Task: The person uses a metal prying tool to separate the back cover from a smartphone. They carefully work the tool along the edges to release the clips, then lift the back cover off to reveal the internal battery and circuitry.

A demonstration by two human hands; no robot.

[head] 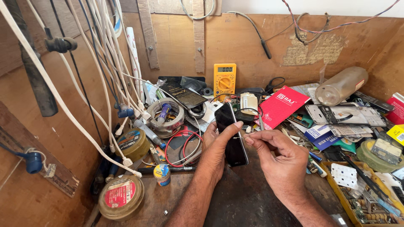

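My left hand [214, 145] holds a black smartphone [232, 141] upright over the workbench, thumb pressed on its right edge. My right hand [280, 157] pinches a thin metal pin [240, 137] between thumb and forefinger, its tip touching the phone's right side. Both hands are close together at the centre of the view.
A yellow multimeter [224, 80] leans on the wooden back wall. White cables [105, 63] hang at left. Round tins [122, 196], a tape roll [167, 112], a red booklet [283, 105], a plastic bottle [341, 85] and a yellow parts tray [357, 197] crowd the bench.
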